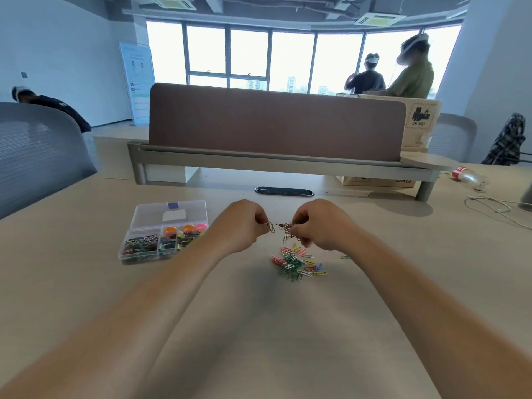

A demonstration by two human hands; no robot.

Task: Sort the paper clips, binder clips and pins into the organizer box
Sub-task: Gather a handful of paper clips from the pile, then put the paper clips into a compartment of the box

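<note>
Head view, desk station. I see both hands raised just above the table point(86, 283), close together at mid-depth.

- Left hand point(239, 226): fingertips pinch a single paper clip point(270, 226).
- Right hand point(319, 226): fingers curled round a tangle of clips point(288, 229), with strands hanging below the fingers. I cannot tell whether the single clip and the tangle are linked; they sit very near each other.
- Loose pile of clips point(299, 262): on the table directly below the right hand, mixed green, pink, yellow, white and blue. One stray green clip point(345, 257) lies just right of it.
- Organizer box point(126, 256): left of the left forearm, lid point(172, 214) open and laid back. The front-left compartment holds coloured clips; the rear compartments show round orange and pink items.

A strip of table surface separates the box's right wall from the pile, and the left forearm crosses it. At the far edge are the cable grommet point(284, 191) and the divider panel point(276, 119). At the right are a white cord point(489, 205) and a bottle point(469, 177), well apart from the hands.
</note>
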